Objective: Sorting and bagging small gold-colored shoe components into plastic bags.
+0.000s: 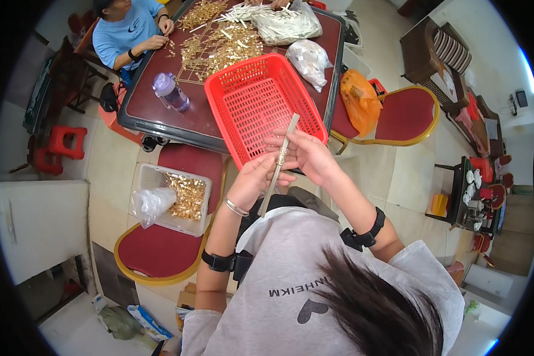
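A long, narrow, greyish-beige strip point(291, 126) is held at a slant in front of my body, above the near end of a red plastic basket point(218, 89). Small shiny gold-coloured pieces point(282, 156) sit around its middle; their exact kind is too small to tell. My left hand point(256, 175), with a bangle at its wrist, pinches the strip below those pieces. On the other side, my right hand point(312, 155) has its thumb and fingers about the strip, close to the pieces. Some fingertips are hidden behind the strip.
The basket rests on a dark red table point(142, 113) with a purple bottle point(171, 92), gold-coloured pieces point(237, 50), pale strips and plastic bags point(288, 25). Another person point(121, 35) sits at far left. A chair at left bears a white bin point(203, 202); an orange bag point(360, 101) lies on another.
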The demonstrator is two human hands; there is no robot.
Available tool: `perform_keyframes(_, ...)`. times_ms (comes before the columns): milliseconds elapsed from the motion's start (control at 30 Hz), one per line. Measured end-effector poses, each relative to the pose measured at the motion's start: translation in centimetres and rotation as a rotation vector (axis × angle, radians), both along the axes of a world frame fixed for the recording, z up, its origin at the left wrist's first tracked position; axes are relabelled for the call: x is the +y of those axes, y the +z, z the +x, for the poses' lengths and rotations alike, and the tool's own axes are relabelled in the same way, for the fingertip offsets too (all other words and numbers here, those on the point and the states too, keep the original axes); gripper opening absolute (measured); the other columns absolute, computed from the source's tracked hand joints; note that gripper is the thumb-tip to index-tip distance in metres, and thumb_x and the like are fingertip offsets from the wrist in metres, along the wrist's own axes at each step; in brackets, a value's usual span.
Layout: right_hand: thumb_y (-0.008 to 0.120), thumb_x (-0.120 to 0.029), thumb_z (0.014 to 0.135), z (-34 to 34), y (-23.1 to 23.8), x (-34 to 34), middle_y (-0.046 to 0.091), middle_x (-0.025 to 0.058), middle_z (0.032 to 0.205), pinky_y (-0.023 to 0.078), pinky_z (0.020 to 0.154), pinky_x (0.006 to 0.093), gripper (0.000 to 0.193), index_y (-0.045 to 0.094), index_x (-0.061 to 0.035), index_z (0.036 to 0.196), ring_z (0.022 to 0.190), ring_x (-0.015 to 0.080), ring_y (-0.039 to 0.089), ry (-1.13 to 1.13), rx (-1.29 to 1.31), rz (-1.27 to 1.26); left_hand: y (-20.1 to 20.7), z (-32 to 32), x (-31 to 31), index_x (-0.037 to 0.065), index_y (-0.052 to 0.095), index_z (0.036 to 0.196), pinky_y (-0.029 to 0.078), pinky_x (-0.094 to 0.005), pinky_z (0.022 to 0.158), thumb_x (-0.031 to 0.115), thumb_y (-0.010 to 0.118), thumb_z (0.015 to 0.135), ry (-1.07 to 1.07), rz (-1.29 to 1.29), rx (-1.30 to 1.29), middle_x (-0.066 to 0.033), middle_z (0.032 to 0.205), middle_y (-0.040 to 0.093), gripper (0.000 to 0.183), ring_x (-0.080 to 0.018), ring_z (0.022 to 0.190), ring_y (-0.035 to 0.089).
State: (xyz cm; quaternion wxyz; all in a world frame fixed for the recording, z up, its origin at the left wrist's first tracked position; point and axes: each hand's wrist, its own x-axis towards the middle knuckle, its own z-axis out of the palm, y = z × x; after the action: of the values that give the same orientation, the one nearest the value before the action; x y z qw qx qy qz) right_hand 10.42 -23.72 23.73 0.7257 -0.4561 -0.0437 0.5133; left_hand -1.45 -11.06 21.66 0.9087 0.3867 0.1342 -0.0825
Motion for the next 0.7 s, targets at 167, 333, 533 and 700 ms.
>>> perform_keyframes(167,0.044,-0.023,0.095,-0.7,0.4,-0.4,0.057,0.017,0.12,0.048,0.092,0.0386,0.039,0.047,0.0009,0.125,0.11,0.0255,0.056,0.002,-0.019,0.031,0.5,-0.8,-0.4,-0.003,0.048,0.124,0.052,-0.026,0.076,0.024,0.041,0.098,-0.007,0.098,-0.024,-0.0162,0.114,0.06,0.038,-0.0191,0.09,0.064)
perform_keyframes(333,0.044,-0.025,0.096,-2.0,-0.6,-1.3,0.056,0.0156,0.12,0.049,0.088,0.036,0.038,0.048,-0.0009,0.125,0.107,0.0241,0.057,0.059,-0.003,-0.077,-1.5,-0.9,-1.3,-0.001,0.052,0.12,0.051,-0.025,0.076,0.021,0.048,0.096,-0.002,0.193,-0.007,-0.0137,0.108,0.063,0.033,-0.0176,0.088,0.065)
perform_keyframes(533,0.049,-0.028,0.095,0.1,-5.0,-4.6,0.066,0.011,0.094,0.053,0.074,0.0302,0.031,0.055,-0.002,0.112,0.085,0.0185,0.064,-0.047,-0.116,-0.279,-6.0,-2.9,-2.5,-0.002,0.05,0.121,0.049,-0.0251,0.083,0.018,0.048,0.095,-0.141,0.344,0.096,-0.011,0.111,0.062,0.032,-0.0148,0.095,0.061)
perform_keyframes(700,0.056,-0.032,0.09,14.5,-11.3,-10.9,0.066,0.0108,0.077,0.05,0.058,0.028,0.032,0.055,-0.0051,0.108,0.068,0.0171,0.066,-0.136,-0.536,-0.714,-6.1,-4.8,-1.4,0.0,0.049,0.123,0.047,-0.0252,0.086,0.017,0.048,0.095,-0.082,0.457,0.21,-0.0105,0.112,0.061,0.033,-0.0145,0.098,0.059)
